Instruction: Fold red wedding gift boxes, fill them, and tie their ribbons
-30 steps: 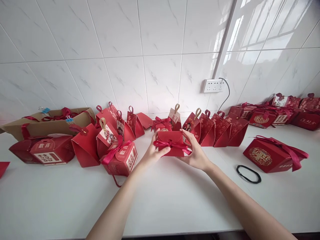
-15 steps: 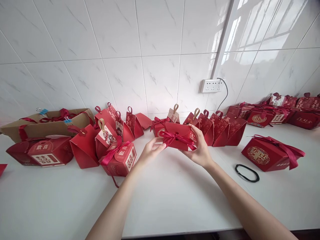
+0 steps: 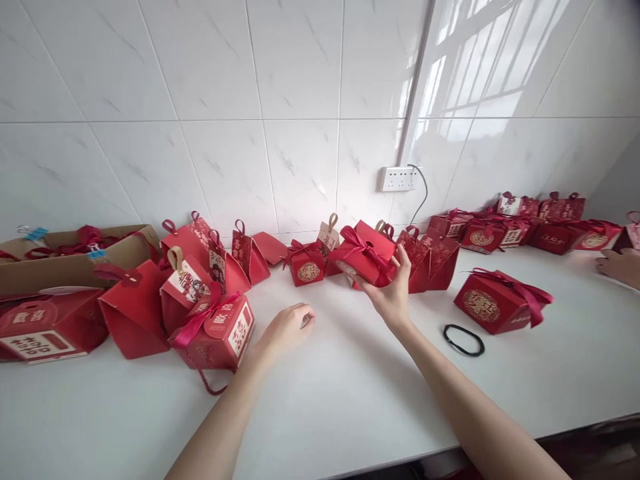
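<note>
Box (image 3: pixel 379 241) now in right hand (image 3: pixel 393 295) alone, left hand (image 3: pixel 289 327) away

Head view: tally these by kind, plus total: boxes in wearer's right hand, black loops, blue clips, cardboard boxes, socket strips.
Red box in right hand: 1
Black loop: 1
Blue clips: 2
Cardboard box: 1
Socket strip: 1
Total: 6

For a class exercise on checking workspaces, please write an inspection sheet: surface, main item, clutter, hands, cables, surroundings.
Surface: white table, red boxes along its back.
Main item: bow-tied red box, tilted.
Clutter: black loop in front of a ribboned box.
Hands: right hand holds the bow-tied red box; left hand is loosely curled, no box in it.
Cables: dark cable at the socket strip.
Surroundings: tiled wall behind; another person's hand at far right.
</note>
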Demonstrator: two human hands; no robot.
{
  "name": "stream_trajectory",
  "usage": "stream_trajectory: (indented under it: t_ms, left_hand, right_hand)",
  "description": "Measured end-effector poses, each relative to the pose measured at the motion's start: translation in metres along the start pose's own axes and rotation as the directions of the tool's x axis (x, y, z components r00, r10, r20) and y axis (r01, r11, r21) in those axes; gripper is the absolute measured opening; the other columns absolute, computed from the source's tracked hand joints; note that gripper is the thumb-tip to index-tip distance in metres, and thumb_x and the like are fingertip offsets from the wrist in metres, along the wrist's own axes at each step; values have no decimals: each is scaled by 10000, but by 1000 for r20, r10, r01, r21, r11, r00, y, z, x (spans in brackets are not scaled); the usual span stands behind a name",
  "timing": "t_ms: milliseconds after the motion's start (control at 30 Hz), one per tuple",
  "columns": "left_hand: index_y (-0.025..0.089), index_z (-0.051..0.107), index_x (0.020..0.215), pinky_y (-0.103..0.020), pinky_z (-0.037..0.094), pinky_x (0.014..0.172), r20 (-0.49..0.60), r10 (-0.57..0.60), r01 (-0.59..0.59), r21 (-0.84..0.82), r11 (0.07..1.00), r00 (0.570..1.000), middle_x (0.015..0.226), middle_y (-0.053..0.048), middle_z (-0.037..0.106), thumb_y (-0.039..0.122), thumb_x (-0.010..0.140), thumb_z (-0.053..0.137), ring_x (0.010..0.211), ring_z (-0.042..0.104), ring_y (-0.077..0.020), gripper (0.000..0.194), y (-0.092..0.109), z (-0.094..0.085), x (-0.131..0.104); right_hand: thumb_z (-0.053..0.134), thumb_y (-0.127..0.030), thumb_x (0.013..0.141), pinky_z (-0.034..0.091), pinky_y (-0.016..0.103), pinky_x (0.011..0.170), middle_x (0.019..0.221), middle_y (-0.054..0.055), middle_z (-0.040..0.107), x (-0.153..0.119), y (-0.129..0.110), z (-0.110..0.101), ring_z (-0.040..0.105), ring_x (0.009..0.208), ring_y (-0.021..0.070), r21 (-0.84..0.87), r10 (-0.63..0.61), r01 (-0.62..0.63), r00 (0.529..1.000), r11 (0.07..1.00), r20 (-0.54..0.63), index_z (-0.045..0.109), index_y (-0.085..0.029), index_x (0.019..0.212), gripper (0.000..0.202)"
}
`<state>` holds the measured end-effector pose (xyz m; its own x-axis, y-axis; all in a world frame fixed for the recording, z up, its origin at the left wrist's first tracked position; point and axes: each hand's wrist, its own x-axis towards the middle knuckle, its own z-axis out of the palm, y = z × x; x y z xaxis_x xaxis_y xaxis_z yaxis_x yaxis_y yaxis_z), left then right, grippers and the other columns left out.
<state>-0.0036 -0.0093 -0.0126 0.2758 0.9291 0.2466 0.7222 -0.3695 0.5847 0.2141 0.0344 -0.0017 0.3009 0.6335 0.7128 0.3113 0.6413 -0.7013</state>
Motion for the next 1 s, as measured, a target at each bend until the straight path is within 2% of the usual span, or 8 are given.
stream_trajectory:
  t_ms: [167, 267, 367, 467, 600, 733, 867, 1000]
  left_hand:
    - [216, 596, 779, -337, 488, 762, 22, 9, -8, -8, 1000, 1000, 844, -34, 667, 272, 774, 468, 821, 628, -216, 140, 2, 5, 3]
    - [208, 536, 1085, -388, 491, 870, -95, 0, -27, -280, 960, 995, 1172, -95, 596, 417, 757, 515, 1071, 575, -255, 389, -1, 3, 7]
    - [232, 335, 1318, -426, 473, 939, -355, -6, -210, -567, 796, 935, 1407, -121, 386, 510, 762, 477, 1273, 422, -278, 638, -3, -5, 9]
    - [244, 450, 1245, -492, 376, 1042, -538, 97, -342, -377, 861, 838, 1383, -103, 398, 479, 740, 566, 1313, 359, -297, 570, 6, -18, 5]
    - [238, 616, 1015, -515, 259, 1120, -417, 311, -361, -47, 931, 854, 1319, -67, 467, 372, 734, 638, 1334, 314, -299, 313, 23, -29, -2]
    - [221, 564, 1119, -471, 364, 1067, -332, 245, -285, -78, 955, 911, 1282, -86, 491, 332, 746, 644, 1256, 423, -263, 398, 25, -26, -2]
    - [213, 560, 1079, -382, 458, 975, -370, 189, -252, -131, 959, 910, 1120, -62, 569, 281, 764, 636, 1095, 545, -199, 331, 21, -18, 3]
    - [211, 575, 1024, -359, 468, 950, -418, 185, -257, -121, 959, 889, 1063, -47, 578, 269, 744, 663, 1055, 559, -189, 300, 22, -12, 5]
  right_hand:
    - [775, -421, 620, 351, 502, 1048, 1391, 145, 330, 1, -3, -3, 381, 1288, 291, 78, 113, -121, 988, 990, 102, 229, -263, 1370, 941]
    - [776, -416, 627, 363, 493, 1040, 1385, 144, 366, 1, -5, -5, 417, 1264, 289, 159, 87, -139, 951, 977, 298, 252, -271, 1364, 916]
    - [787, -352, 619, 396, 483, 1009, 1360, 132, 418, -2, -10, -7, 416, 1265, 299, 180, -12, -94, 859, 979, 511, 300, -282, 1348, 879]
    - [763, -244, 619, 395, 471, 1015, 1347, 108, 432, -6, -17, -7, 436, 1250, 290, 188, -115, -16, 737, 982, 665, 330, -285, 1348, 849]
    - [680, -118, 637, 351, 450, 1066, 1400, 78, 368, -15, -25, -4, 415, 1278, 262, 225, -173, -11, 601, 974, 780, 298, -305, 1382, 859]
    - [679, -131, 673, 345, 425, 1068, 1452, 82, 318, -18, -27, -1, 323, 1341, 249, 183, -112, -76, 551, 980, 827, 245, -305, 1410, 873]
    - [745, -270, 673, 366, 397, 1032, 1442, 85, 325, -8, -27, -7, 373, 1293, 240, 133, -9, -222, 484, 966, 875, 269, -291, 1381, 853]
    - [545, -499, 835, 453, 287, 697, 882, 30, 582, 4, -30, -17, 553, 796, 150, 2, 195, -379, 481, 926, 855, 528, -191, 860, 309]
